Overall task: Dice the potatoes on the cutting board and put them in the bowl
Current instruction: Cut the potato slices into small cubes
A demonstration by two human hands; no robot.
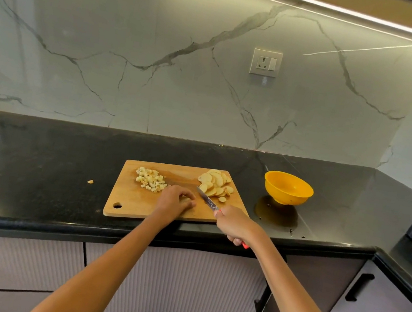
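One potato scrap [90, 181] left of cutting board [133, 206]

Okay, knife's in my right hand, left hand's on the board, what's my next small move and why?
Probably bring the knife down beside your left hand fingertips: they seem to pin something, though it's hidden. Slices remain uncut; the bowl looks empty.

A wooden cutting board [136, 204] lies flat in the middle of the frame. On its upper left part is a small heap of diced potato [151, 180]. On its upper right part lie pale potato slices [215, 183], overlapping. A yellow bowl [288, 188] stands upright to the right of the board, apart from it.
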